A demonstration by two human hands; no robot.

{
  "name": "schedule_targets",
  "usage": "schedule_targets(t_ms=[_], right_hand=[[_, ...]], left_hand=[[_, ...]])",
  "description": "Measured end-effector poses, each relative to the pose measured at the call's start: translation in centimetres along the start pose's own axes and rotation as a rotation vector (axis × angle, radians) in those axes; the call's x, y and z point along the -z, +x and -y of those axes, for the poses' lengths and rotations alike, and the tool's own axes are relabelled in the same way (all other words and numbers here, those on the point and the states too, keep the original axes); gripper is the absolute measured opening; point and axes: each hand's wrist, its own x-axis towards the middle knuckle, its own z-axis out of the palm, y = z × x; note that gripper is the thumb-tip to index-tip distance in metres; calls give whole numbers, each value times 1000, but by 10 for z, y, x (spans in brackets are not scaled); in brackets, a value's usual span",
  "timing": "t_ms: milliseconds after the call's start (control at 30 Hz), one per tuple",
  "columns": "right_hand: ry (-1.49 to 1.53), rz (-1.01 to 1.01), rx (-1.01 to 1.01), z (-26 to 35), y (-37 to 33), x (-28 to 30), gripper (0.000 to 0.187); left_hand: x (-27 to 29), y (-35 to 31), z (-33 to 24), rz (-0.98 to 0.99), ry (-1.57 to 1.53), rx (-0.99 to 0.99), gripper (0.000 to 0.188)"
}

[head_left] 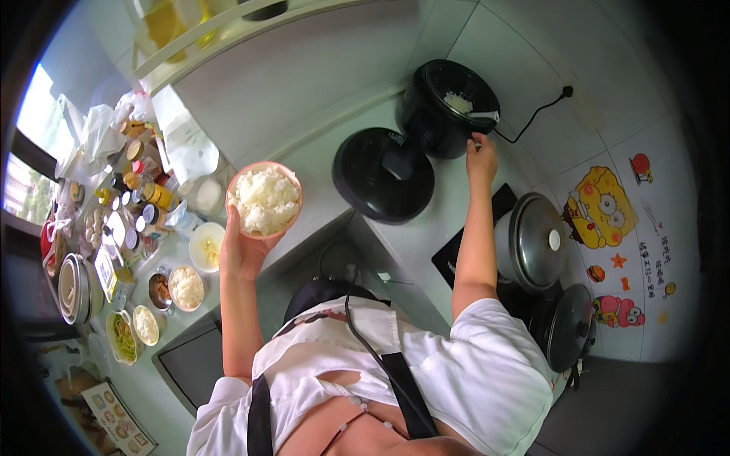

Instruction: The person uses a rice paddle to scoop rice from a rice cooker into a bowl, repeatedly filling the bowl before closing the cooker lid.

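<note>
My left hand is wrapped round a pink bowl, keeping it level above the counter. White rice is heaped in it. My right hand reaches to a black rice cooker, its fingers bent together at the cooker's near right side. Which part they grip is hard to make out. The cooker stands uncovered with some rice inside. A white rice paddle lies across its rim, just beyond my right fingers and apart from them. Left of the cooker, a round black lid rests on the counter.
A lidded pot and a dark lidded pan stand at right. Bowls of rice, a bowl of greens and several bottles crowd the left counter. A sink lies before me. A cord runs to the wall.
</note>
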Motion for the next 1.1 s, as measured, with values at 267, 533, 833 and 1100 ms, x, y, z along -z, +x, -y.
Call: schedule_targets(t_ms=[267,533,833,1100], right_hand=[[-61,-6,1,-23,53,-15,27],[-265,72,-46,-62,121,-43,43],[-189,359,-119,-46,166,-6,40],[216,176,149,11,85,-34,34]], left_hand=[[-35,60,31,14,60,29,65],[-65,127,70,124,49,144,68],[-67,139,83,100,109,223,66],[-58,133,66,123,53,182,66]])
